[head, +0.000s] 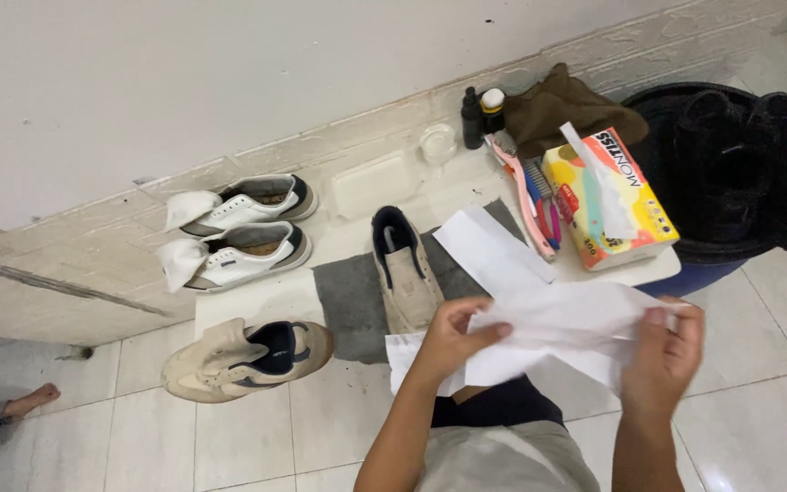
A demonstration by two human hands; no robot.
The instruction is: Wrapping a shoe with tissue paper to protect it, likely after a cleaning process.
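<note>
1. Holding a white tissue sheet (557, 328) stretched between both hands, we keep it in front of our lap, above the tiled floor (321, 410).
2. Our left hand (453, 333) pinches the sheet's left part, thumb on top and fingers curled beneath it.
3. Our right hand (665, 355) grips the sheet's right end, fingers pressed together and folded around the paper.
4. More white tissue sheets (489, 251) lie just beyond our hands, one overlapping the grey cloth (348, 305).
5. On that cloth rests a beige shoe (404, 269), its opening toward the wall.
6. Its beige mate (246, 357) lies on the floor to the left, on its side.
7. A pair of white shoes (239, 239), stuffed with white paper at the toes, sits near the wall.
8. A colourful tissue box (608, 196) stands to the right on a white board, with brushes (535, 196) just beside it.
9. Behind them are two small dark bottles (482, 114), a brown rag (571, 109), and a clear round dish (437, 143).
10. A dark bucket (730, 173) holding black fabric stands at far right.
11. Another person's bare foot (31, 399) shows at the left edge.
</note>
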